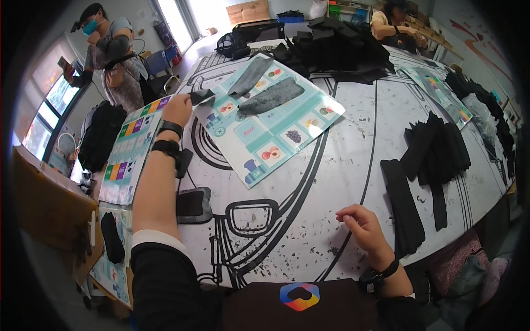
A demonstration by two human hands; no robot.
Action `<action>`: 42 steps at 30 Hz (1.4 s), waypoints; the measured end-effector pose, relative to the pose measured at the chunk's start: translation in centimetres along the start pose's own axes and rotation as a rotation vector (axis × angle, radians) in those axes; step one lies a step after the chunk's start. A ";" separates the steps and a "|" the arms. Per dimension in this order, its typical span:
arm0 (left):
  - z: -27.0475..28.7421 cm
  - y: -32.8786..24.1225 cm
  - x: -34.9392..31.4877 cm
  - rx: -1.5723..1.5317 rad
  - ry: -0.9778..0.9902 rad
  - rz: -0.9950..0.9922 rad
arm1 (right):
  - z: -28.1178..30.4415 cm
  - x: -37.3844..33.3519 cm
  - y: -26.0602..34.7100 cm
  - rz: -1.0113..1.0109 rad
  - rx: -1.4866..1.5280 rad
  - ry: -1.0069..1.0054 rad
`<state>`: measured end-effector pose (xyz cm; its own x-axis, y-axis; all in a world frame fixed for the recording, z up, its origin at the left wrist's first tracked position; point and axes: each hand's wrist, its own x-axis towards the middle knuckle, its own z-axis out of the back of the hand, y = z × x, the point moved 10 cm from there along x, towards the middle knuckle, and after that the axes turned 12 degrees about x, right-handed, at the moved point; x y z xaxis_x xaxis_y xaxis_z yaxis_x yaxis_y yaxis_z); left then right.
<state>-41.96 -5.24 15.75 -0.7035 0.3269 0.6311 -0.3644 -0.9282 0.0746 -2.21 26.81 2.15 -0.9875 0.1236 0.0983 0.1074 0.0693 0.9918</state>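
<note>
Head view: the left hand [179, 110] pinches a dark fabric piece [202, 97] at the left edge of an illustrated sheet [262, 140] bearing two grey fabric strips [272, 97], while the right hand [362, 227], loosely curled and empty, is held over the white, line-drawn tabletop [345, 165] near black fabric strips [437, 151].

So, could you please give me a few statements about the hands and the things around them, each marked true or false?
1. The left hand holds a small dark piece. True.
2. The right hand is gripping a bottle. False: the right hand shows nothing in its fingers.
3. Two grey strips lie on the printed sheet. True.
4. The table is plain red. False: the table is white with black lines.
5. The left wrist is bare. False: black bands circle it.
6. The standing person wears a mask. True.
</note>
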 end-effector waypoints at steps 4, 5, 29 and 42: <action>7.4 -4.6 -1.0 -0.063 0.065 -0.112 | 0.2 -0.3 -1.0 -0.094 0.062 -0.006; 9.5 -6.8 -2.4 -0.048 0.079 -0.183 | 0.1 -0.3 -0.9 -0.105 0.070 0.001; 14.0 -34.2 -30.0 -0.735 0.861 -0.555 | 5.1 -3.9 -3.8 -0.456 -0.155 -0.108; 10.3 -21.7 -29.2 -0.497 0.646 -0.448 | 5.8 -2.8 -2.0 -0.356 -0.404 -0.131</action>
<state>-7.21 3.48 3.65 -0.5829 0.8104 0.0593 -0.7985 -0.5578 -0.2263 0.96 32.10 -0.60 -0.9293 0.2861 -0.2338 -0.3085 -0.2530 0.9169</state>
